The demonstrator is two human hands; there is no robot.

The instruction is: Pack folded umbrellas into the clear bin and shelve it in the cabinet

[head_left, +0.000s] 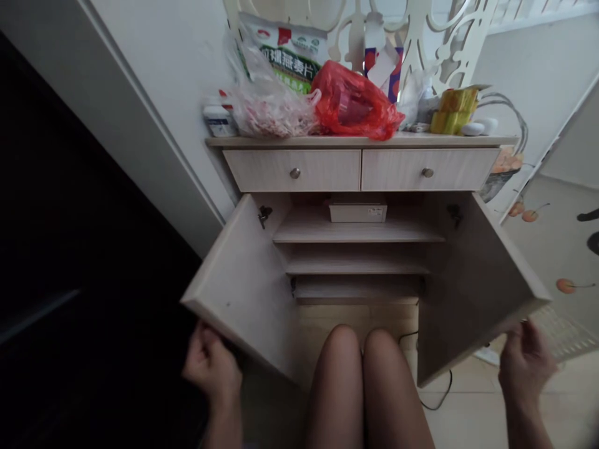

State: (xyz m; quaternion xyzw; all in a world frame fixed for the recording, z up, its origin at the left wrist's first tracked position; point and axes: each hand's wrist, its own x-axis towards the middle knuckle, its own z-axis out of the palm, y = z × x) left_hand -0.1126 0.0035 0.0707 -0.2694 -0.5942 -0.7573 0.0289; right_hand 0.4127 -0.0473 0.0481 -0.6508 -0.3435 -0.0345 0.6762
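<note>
A pale wood-grain cabinet (359, 239) stands in front of me with both its doors swung out. My left hand (213, 365) is closed at the outer face of the left door (253, 293), by its lower front corner. What the fingertips hold there is hidden behind the door. At the right door (482, 293), my right hand (526, 362) pinches at the outer face near the front edge; a small metallic bit, perhaps a knob, shows at the fingertips. Inside, a flat white box (358, 212) rests on the upper shelf (309, 229).
Two drawers with round knobs sit shut above the doors. On the cabinet top are an oat bag (292, 59), a red plastic bag (353, 103), a white jar (218, 120) and yellow packs (453, 111). My knees are between the doors. A black cable (442, 399) lies on the floor.
</note>
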